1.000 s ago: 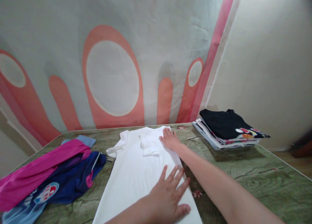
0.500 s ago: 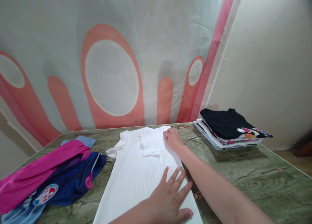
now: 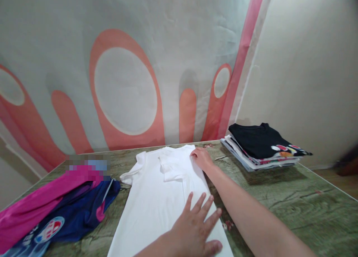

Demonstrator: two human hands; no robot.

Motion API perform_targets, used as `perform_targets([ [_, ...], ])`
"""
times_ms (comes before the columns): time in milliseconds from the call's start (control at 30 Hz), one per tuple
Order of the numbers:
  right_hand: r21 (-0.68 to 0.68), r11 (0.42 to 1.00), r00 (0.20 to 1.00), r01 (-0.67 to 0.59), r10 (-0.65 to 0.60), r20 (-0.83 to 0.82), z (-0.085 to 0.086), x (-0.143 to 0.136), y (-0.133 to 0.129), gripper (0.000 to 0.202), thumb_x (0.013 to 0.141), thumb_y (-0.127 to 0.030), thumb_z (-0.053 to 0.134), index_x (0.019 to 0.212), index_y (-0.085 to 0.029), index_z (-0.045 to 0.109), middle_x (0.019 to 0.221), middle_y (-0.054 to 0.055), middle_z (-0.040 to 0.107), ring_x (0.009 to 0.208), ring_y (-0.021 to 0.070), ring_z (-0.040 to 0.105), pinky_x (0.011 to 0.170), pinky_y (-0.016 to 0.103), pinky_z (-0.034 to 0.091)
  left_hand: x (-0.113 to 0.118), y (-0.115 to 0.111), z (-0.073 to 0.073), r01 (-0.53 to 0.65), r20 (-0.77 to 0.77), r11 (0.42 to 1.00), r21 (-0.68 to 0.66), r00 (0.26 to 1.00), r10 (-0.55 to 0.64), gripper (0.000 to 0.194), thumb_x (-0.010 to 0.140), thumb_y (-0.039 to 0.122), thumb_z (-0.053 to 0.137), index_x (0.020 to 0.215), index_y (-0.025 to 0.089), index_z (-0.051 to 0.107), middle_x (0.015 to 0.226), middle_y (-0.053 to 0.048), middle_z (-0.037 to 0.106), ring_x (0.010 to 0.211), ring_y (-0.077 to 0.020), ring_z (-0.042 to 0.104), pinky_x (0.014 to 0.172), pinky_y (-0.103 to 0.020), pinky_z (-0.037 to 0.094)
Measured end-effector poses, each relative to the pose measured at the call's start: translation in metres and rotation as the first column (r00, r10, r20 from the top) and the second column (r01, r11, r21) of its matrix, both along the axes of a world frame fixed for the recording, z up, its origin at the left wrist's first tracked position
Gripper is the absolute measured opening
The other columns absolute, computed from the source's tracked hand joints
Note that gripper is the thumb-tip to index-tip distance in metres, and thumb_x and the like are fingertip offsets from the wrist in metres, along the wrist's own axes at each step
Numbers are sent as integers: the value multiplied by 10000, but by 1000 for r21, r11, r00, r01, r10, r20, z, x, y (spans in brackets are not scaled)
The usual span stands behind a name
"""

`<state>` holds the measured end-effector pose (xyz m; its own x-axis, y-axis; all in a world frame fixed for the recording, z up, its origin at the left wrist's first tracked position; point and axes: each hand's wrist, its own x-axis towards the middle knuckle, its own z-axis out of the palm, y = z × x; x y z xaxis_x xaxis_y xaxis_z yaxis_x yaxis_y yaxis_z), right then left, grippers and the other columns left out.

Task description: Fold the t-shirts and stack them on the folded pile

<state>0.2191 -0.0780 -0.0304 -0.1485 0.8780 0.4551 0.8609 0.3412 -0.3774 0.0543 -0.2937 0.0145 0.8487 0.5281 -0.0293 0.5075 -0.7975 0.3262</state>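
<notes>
A white T-shirt (image 3: pixel 156 197) lies on the table with its right side folded inward, one short sleeve resting across its front. Its other sleeve sticks out on the left. My left hand (image 3: pixel 195 223) is flat on the lower right part of the shirt, palm down with fingers spread. At the shirt's upper right edge, by the shoulder, my right hand (image 3: pixel 203 159) has its fingers bent together on the fabric; the fingertips are partly hidden.
On the left is a loose heap with a pink garment (image 3: pixel 47 191) and a navy garment (image 3: pixel 81 216). A stack of folded clothes topped by a black T-shirt (image 3: pixel 254 137) stands at the back right. Behind the wood-patterned table (image 3: pixel 293 212) rises a patterned wall covering (image 3: pixel 125 89).
My right hand has shifted slightly right, to the shirt's folded edge, its fingers now more bent. My left hand stays flat on the shirt. The view has turned a little.
</notes>
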Motion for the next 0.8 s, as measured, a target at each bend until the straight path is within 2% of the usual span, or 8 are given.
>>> perform_targets([
  [133, 2, 995, 995, 99, -99, -20, -1, 8, 4, 292, 819, -87, 498, 980, -210, 709, 1105, 79, 663, 1045, 233, 537, 922, 354, 368, -1, 2, -3, 5, -12, 999, 34, 1000, -5, 684, 956, 619, 238, 1535, 271, 135, 1583, -120, 88, 1453, -355, 39, 1112, -673, 63],
  [200, 14, 994, 993, 110, -109, -33, 1, 11, 6, 340, 815, -60, 474, 1040, -188, 695, 1147, 90, 649, 1080, 232, 522, 947, 356, 357, -1, 3, -5, 10, -25, 999, 50, 1000, -9, 684, 957, 618, 235, 1536, 274, 122, 1585, -112, 85, 1453, -358, 42, 1113, -671, 75],
  [267, 17, 998, 997, 68, -67, -33, 4, 12, 6, 363, 805, -34, 459, 1017, -196, 706, 1113, 66, 665, 1072, 205, 531, 952, 317, 361, 0, 4, -8, 19, -42, 998, 63, 999, -16, 689, 955, 622, 237, 1538, 277, 109, 1587, -104, 77, 1452, -364, 50, 1113, -670, 83],
  [333, 1, 1000, 1000, 7, -7, -20, 6, 11, 5, 347, 798, -30, 469, 915, -224, 730, 1014, 29, 694, 1005, 178, 562, 919, 275, 382, 0, 5, -9, 20, -52, 997, 70, 998, -17, 695, 951, 628, 239, 1538, 282, 103, 1587, -98, 68, 1450, -370, 54, 1114, -669, 85],
  [400, -16, 1000, 1000, -14, 14, -7, 7, 10, 3, 328, 791, -35, 484, 854, -232, 738, 962, 22, 701, 960, 178, 578, 889, 273, 396, 1, 5, -10, 14, -52, 998, 62, 999, -11, 697, 949, 631, 239, 1538, 287, 99, 1587, -96, 56, 1451, -369, 49, 1116, -667, 78],
  [567, -1, 998, 998, 61, -61, 2, 12, 8, -3, 350, 821, -64, 483, 1077, -183, 690, 1152, 89, 644, 1087, 220, 521, 960, 338, 353, 0, 5, -7, 10, -44, 1000, 25, 999, -8, 697, 946, 634, 248, 1537, 288, 119, 1585, -101, 56, 1450, -371, 53, 1114, -672, 73],
  [733, -43, 998, 999, 37, -36, 38, 15, 6, -7, 257, 813, -107, 527, 918, -237, 721, 1068, 42, 678, 1028, 209, 545, 923, 325, 359, 1, 3, -3, -2, -41, 1000, -11, 999, 2, 680, 952, 623, 241, 1535, 290, 134, 1588, -98, 60, 1453, -361, 35, 1116, -670, 34],
  [800, -43, 995, 996, 90, -89, 31, 14, 6, -7, 287, 808, -99, 517, 994, -212, 704, 1147, 72, 651, 1076, 234, 523, 922, 347, 351, 3, 2, -1, -9, -38, 1000, -24, 999, 9, 678, 951, 621, 255, 1534, 294, 140, 1590, -97, 73, 1454, -361, 35, 1113, -674, 31],
])
